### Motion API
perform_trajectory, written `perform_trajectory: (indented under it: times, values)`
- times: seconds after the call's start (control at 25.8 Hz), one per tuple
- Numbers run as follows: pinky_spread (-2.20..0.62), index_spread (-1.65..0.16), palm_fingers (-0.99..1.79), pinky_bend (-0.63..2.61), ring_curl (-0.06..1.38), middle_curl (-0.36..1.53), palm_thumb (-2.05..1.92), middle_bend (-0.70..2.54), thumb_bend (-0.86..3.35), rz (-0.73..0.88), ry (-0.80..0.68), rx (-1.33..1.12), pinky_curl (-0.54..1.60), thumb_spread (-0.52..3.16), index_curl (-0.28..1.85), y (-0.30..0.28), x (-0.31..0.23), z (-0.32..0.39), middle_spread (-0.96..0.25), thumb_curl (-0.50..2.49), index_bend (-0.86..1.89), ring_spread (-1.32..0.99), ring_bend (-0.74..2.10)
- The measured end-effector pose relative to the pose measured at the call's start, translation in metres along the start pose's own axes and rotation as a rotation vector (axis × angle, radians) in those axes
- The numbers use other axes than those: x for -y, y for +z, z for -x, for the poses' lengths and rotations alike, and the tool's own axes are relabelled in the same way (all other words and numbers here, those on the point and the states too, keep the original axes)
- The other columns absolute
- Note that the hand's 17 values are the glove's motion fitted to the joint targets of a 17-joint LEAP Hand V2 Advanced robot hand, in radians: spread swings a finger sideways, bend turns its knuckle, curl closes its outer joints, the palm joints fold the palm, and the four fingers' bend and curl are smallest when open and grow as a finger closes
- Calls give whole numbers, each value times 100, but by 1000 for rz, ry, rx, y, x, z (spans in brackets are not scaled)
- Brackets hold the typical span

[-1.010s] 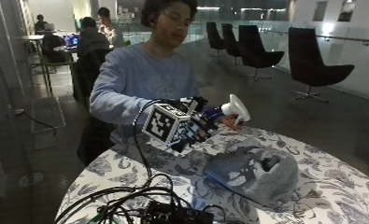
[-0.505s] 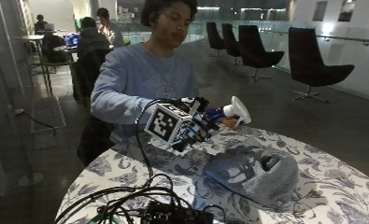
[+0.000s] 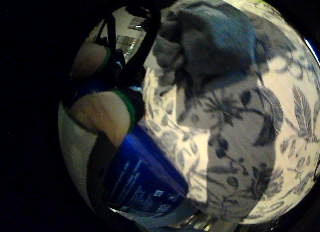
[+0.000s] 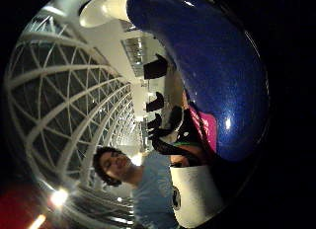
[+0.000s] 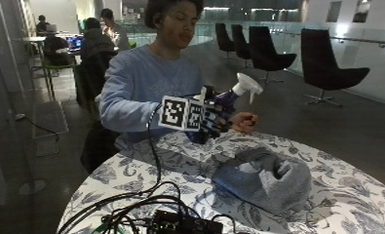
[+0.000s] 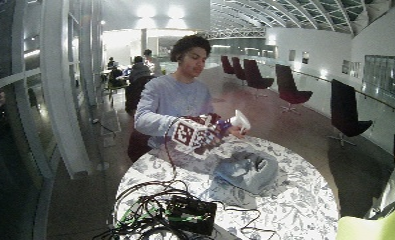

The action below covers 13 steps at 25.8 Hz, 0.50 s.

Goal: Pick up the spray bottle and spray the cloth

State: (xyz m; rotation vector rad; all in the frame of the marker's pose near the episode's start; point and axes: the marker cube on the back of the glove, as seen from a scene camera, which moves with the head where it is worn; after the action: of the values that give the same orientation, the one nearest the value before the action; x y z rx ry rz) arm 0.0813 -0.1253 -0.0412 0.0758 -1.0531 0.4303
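Gloved right hand [image 5: 211,119] grips blue spray bottle [image 5: 227,100] by its neck, lifted above bench [image 5: 348,195], nozzle toward grey cloth [image 5: 263,178] lying crumpled below. Bottle looks rigid, light, smooth plastic; neck hold suits the trigger.

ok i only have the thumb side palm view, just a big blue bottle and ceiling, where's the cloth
Observer: The crumpled grey-blue cloth lies on the round table with the blue floral tablecloth, in front of the person.
Operator: is the bottle off the table
Observer: Yes, the gloved right hand holds the blue plastic spray bottle with the white trigger head in the air above the table's near edge.
Operator: which way is the nozzle facing
Observer: The white head tilts up and away from the person, not down at the cloth.
Operator: other hand?
Observer: The bare left hand sits just beside the bottle's body.
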Motion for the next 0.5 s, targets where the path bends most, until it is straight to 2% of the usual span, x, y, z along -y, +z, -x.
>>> perform_trajectory:
  times: [0.12,0.23,0.35,0.5]
  values:
    - [26,-30,71,65,40,43,78,52,-3,-39,-217,0,36,94,1,29,9,18,3,51,2,8,85]
    - [25,-30,69,63,40,43,78,52,-3,-11,-398,21,36,94,2,71,19,32,2,52,2,7,85]
    - [24,-31,66,62,40,43,76,51,-3,55,-503,77,36,94,2,120,30,40,0,51,3,6,84]
    - [23,-32,62,58,39,43,76,50,-3,248,-565,126,35,95,3,171,36,32,-1,51,3,5,83]
